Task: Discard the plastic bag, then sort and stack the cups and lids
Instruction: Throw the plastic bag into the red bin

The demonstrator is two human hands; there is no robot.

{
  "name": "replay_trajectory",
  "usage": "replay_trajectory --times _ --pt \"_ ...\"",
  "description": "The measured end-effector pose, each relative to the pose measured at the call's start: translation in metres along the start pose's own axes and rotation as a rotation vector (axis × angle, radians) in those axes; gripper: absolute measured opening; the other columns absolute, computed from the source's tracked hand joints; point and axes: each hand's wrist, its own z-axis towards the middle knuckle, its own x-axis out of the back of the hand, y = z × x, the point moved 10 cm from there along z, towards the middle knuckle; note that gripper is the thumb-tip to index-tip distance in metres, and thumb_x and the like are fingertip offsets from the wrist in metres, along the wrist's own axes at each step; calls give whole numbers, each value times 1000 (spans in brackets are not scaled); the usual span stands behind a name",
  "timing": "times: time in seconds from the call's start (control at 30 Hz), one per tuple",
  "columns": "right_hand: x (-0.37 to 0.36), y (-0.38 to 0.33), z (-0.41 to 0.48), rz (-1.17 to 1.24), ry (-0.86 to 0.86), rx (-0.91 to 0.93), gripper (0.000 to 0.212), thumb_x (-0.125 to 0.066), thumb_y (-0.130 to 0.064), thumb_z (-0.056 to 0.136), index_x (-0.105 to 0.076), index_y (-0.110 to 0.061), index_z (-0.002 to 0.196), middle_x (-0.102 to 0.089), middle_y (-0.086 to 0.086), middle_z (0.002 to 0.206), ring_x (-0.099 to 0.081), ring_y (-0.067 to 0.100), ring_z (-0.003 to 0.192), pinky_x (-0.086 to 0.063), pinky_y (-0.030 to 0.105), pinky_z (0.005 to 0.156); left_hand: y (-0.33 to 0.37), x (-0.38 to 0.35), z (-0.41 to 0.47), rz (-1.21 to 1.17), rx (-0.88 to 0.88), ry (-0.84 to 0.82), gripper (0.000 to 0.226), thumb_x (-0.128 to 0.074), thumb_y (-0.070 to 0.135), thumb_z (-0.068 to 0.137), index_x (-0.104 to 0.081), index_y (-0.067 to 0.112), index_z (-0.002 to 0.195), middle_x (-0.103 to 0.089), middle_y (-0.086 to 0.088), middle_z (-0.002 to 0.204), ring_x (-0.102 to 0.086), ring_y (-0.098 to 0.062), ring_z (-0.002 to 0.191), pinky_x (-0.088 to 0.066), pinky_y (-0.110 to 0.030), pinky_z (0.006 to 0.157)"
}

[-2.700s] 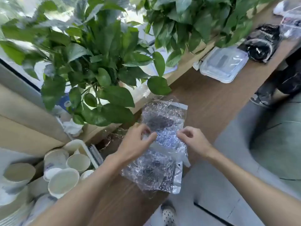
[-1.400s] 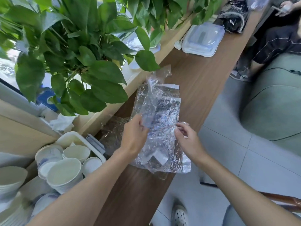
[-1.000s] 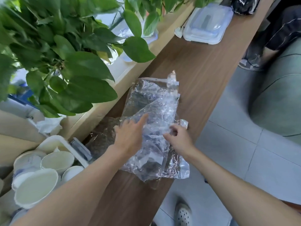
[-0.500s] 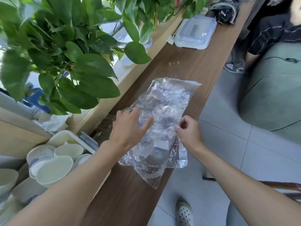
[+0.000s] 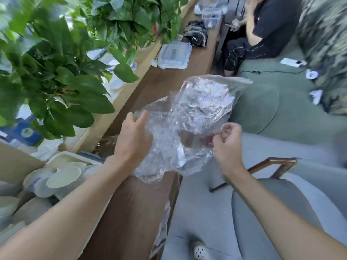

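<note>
Crinkled clear plastic bag (image 5: 189, 113) is up in the air btwn both hands, over the right edge of the brown wooden counter (image 5: 127, 212), not resting on it.

Right hand (image 5: 228, 145): fingers (image 5: 226, 129) curled, pinching the bag's right edge. Left hand (image 5: 134, 141): thumb up, fingers reaching along the bag's left side w/ tips hidden behind the film, so can't tell if it grips or just props.

Handling, my read: v. light, limp, no stiffness. It sags and balloons, film prob. slick. Won't break, but an edge pinch could slip. Best to bunch it from both sides into one fist, then carry it off. No bin in view.

White paper cups and lids (image 5: 63, 178) sit jumbled at the counter's near-left end, untouched. Sorting not yet begun.
</note>
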Motion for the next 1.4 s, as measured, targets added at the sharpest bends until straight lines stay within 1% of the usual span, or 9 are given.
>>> replay_trajectory --times 0.13,0.3,0.43,0.57,0.7,0.83,1.03,1.23,1.4 --pt "52 -3 -29 47 -7 -22 48 -37 -5 98 -29 -23 142 -43 4 75 -40 14 63 -37 23 54 82 -30 -22 -79 -122 -275 89 -45 -11 84 -24 50 146 -36 -4 126 -53 -23 83 -50 -35 63" --pt "119 12 -67 157 -136 -140 40 -35 -48 99 -59 -29 123 -67 -10 110 -60 7 105 -45 32 94 201 -75 -74 -18 -337 -554 107 -43 -11 83 2 69 139 -8 11 155 -62 -30 90 -55 -41 63" --pt "204 28 -101 382 -109 -296 35 -29 -6 100 -61 -15 90 -63 -7 71 -59 5 65 -50 18 61 297 -114 -124 -16 -529 -657 105 -43 -7 83 3 72 137 -2 9 162 -63 -31 103 -53 -43 80" --pt "302 14 -141 452 -48 -196 45 -38 4 87 -57 -9 125 -60 22 104 -49 33 94 -40 56 93 388 -141 -185 -130 -703 -734 101 -44 -5 83 -7 72 137 -14 15 160 -51 -22 127 -50 -43 91" --pt "406 14 -192 435 77 -102 62 -47 4 81 -50 -35 128 -62 3 110 -50 20 82 -41 31 77 480 -162 -265 -283 -905 -827 99 -44 -9 81 -18 66 140 -25 17 156 -36 -11 139 -42 -38 106" --pt "502 19 -259 297 278 -75 66 -55 5 81 -39 -36 130 -59 -18 69 -47 -2 57 -41 11 56 557 -177 -362 -300 -1111 -922 90 -49 -8 83 -28 54 146 -27 14 156 -40 -8 135 -42 -20 101" --pt "625 67 -387 179 706 -204 57 -64 -8 73 -54 -30 124 -63 22 87 -49 21 71 -45 39 69 625 -210 -506 -324 -1291 -1129 58 -53 13 86 -50 29 141 -37 4 153 -35 -10 139 -22 -9 105" --pt "703 141 -538 28 1166 -404 33 -73 0 74 -65 -20 100 -68 -7 76 -61 1 57 -49 16 54 628 -274 -632 -175 -1384 -1340 73 -53 53 86 -40 10 144 -28 5 154 -33 -9 138 -18 -8 100" --pt "735 239 -625 -229 1310 -649 21 -66 -13 75 -49 -22 85 -61 13 71 -51 22 54 -50 39 51 595 -390 -692 14 -1243 -1415 81 -51 45 81 -21 5 145 -2 -1 156 -25 -16 141 -17 -16 101"
